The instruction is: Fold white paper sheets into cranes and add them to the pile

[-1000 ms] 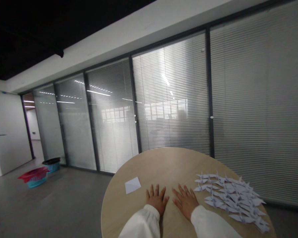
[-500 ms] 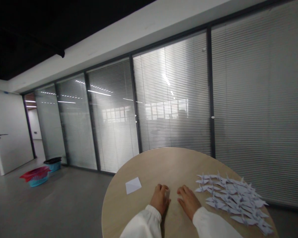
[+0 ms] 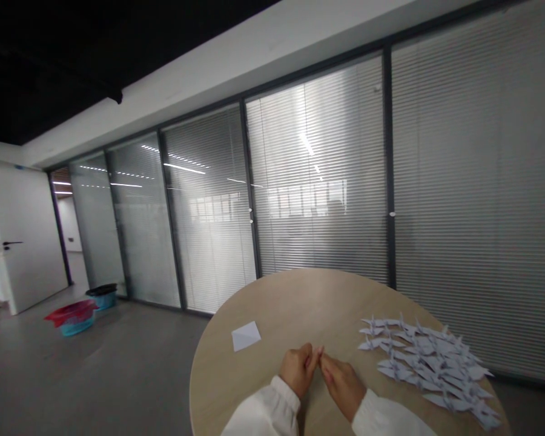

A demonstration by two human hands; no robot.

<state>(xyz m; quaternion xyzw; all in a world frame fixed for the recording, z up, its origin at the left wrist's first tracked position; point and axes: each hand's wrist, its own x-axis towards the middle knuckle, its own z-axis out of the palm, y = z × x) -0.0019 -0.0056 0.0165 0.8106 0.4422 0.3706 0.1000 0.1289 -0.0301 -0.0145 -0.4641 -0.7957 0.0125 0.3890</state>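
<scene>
Over the near part of the round table, my left hand [image 3: 298,368] and my right hand [image 3: 340,383] meet at the fingertips. The left fingers are curled closed, thumb against the index finger. Those of the right hand are pressed together and point toward the left hand. Whatever lies between the fingertips, if anything, is hidden. Left of my hands is a square white sheet of paper [image 3: 246,336] with a crease across it. On the right lies a dense group of white folded paper cranes [image 3: 424,363], apart from my right hand.
The round wooden table [image 3: 309,297] stands before a glass partition with blinds [image 3: 318,181]. On the floor at left are a blue basin with a red liner [image 3: 75,318] and another with a black liner [image 3: 102,297]. Beyond them is an open white door [image 3: 31,236].
Both hands have come together from a small gap, and their fingers have closed so the tips meet. The paper sheet and cranes stay in place on the table; the view has shifted slightly.
</scene>
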